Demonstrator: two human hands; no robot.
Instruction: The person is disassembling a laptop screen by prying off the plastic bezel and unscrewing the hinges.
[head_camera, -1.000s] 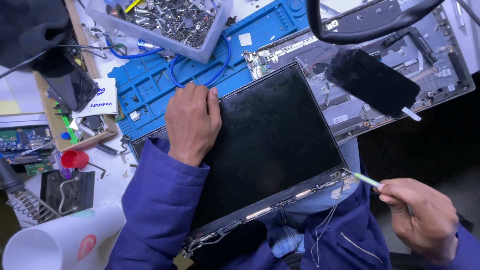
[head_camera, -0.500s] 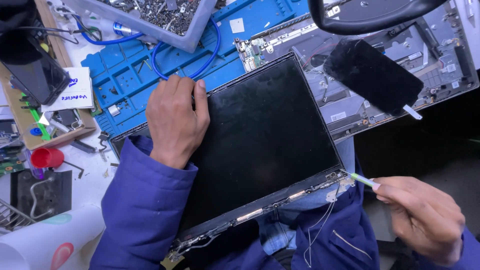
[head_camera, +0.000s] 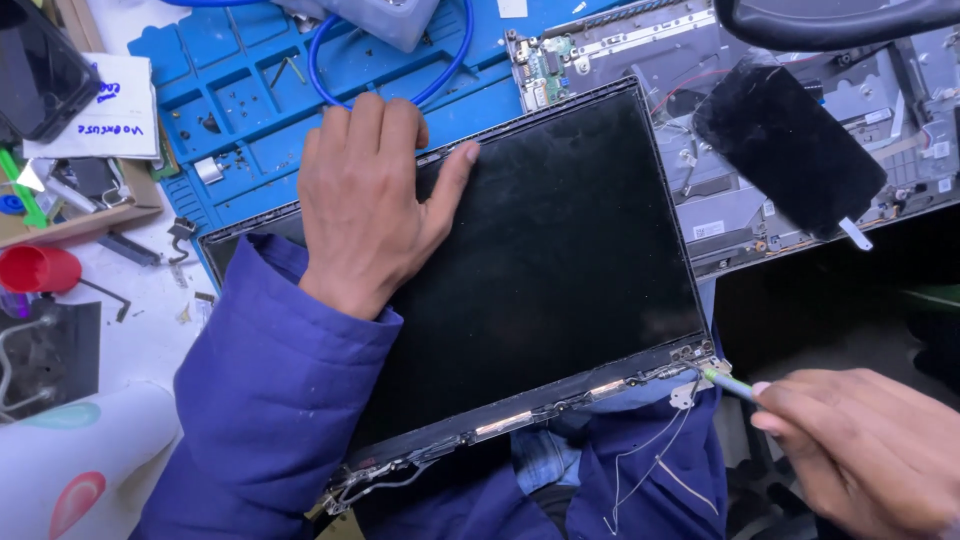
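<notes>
Near-right corner of the laptop screen panel (head_camera: 540, 270), at its hinge: right hand (head_camera: 860, 450) pinches a thin green-tipped tool (head_camera: 728, 383), tip pointing left into it. Left hand (head_camera: 375, 200), fingers together, presses flat on panel's far-left; long axis runs near-left to far-right.

Electronics repair workshop: blue compartmented work mat (head_camera: 215, 110), opened laptop chassis (head_camera: 700, 90), loose screen panel (head_camera: 545, 260).

A blue mat (head_camera: 250, 100), blue hose (head_camera: 440, 75) and red cup (head_camera: 35, 268) lie nearby.
</notes>
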